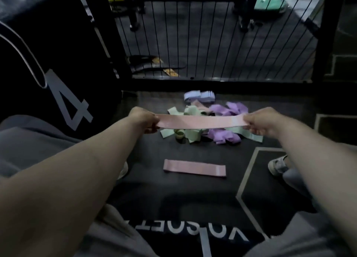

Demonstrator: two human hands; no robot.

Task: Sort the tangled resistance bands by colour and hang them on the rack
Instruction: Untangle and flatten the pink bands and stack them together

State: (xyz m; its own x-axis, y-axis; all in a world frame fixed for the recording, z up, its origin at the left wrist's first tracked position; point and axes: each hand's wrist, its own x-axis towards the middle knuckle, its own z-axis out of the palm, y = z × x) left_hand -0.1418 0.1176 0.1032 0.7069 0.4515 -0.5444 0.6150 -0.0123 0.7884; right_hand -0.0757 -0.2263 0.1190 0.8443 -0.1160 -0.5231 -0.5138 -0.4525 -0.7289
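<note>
A pink resistance band [201, 121] is stretched flat between my two hands, above the floor. My left hand [144, 119] pinches its left end and my right hand [262, 121] pinches its right end. Behind and below it lies a tangled pile of bands on the dark floor: green ones [190, 136] at the left, purple ones [228, 110] at the right, a light blue strip [251, 136] at the far right. A folded lilac-blue bundle [199, 96] sits behind the pile. A second pink band [194, 169] lies flat and alone on the floor, nearer to me.
A black wire fence [212, 34] runs across the back, with gym equipment behind it. A tall black block marked 4 [63, 98] stands at the left. My knees and a shoe [278, 165] frame the dark mat [193, 199] with its grey lines.
</note>
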